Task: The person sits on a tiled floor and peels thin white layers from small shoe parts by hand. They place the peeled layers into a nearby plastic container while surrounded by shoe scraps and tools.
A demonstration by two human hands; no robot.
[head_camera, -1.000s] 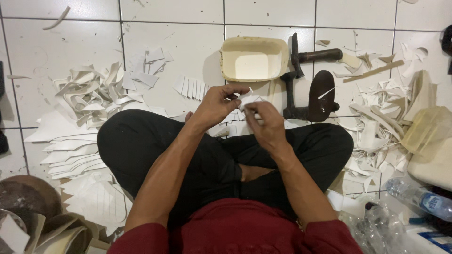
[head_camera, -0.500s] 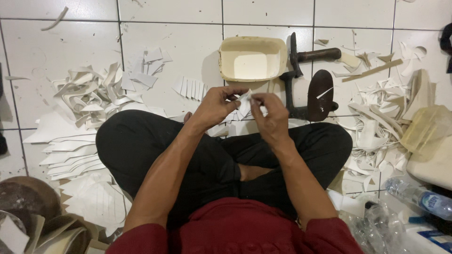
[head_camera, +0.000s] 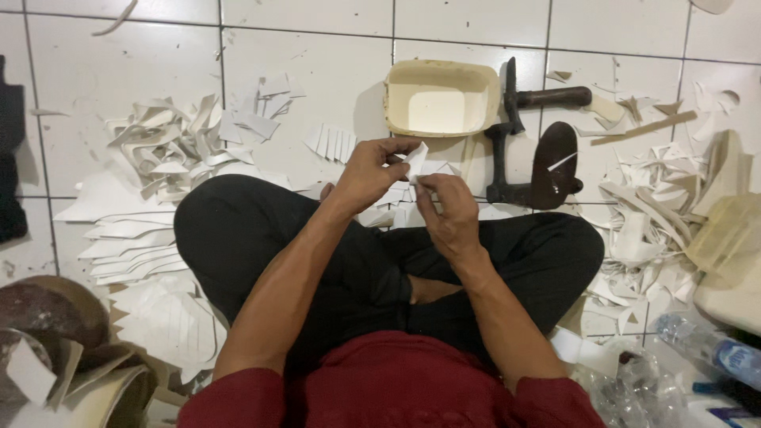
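Note:
I sit cross-legged in black trousers on a white tiled floor. My left hand [head_camera: 371, 170] and my right hand [head_camera: 446, 208] meet in front of my knees, both pinching a small white cut piece [head_camera: 418, 162] held above the floor. More small white pieces [head_camera: 396, 208] lie on the floor just under my hands. A cream rectangular tub [head_camera: 441, 101] stands on the tiles right beyond them.
A dark iron shoe last stand [head_camera: 539, 162] and a dark-handled tool [head_camera: 547, 97] lie right of the tub. Heaps of white offcuts [head_camera: 178, 147] spread left, more scraps [head_camera: 662, 214] right. A plastic bottle [head_camera: 709, 345] lies lower right, rolled material [head_camera: 55, 349] lower left.
My right hand has risen from near my knee to meet the left hand, and both now hold the white piece slightly higher and closer to the tub.

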